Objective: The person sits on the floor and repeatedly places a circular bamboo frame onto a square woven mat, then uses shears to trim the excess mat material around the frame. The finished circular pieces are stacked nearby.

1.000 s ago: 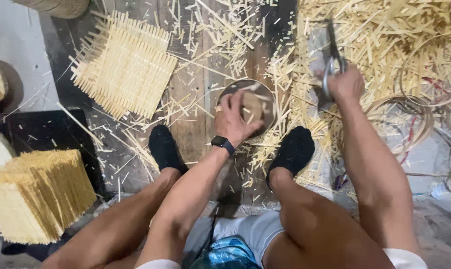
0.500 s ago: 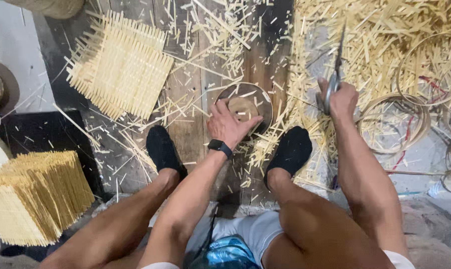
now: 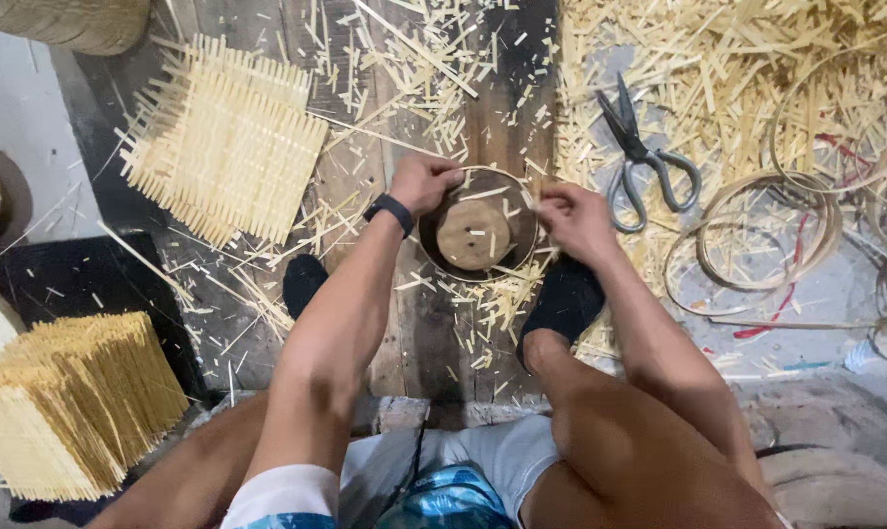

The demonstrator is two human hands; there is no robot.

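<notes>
Hoop (image 3: 478,227) sits on the plank between the feet, round block inside. Left hand (image 3: 422,182) clenched on its far-left rim, right hand (image 3: 573,217) pinching the right rim. Risk: thin rim could crack or spring loose under uneven squeeze. Earlier the right hand held the shears (image 3: 640,157); now they lie far right.

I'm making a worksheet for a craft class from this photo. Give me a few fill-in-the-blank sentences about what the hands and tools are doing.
1. Both hands, the left hand and the right hand, grip the rim of a round ____ with a wooden block inside.
2. The scissors lie on the bamboo scraps, held by ____ hand.
3. The left wrist wears a black ____.
4. The flat woven mat lies to the ____ of the left hand.

Missing words: hoop; neither; watch; left
</notes>
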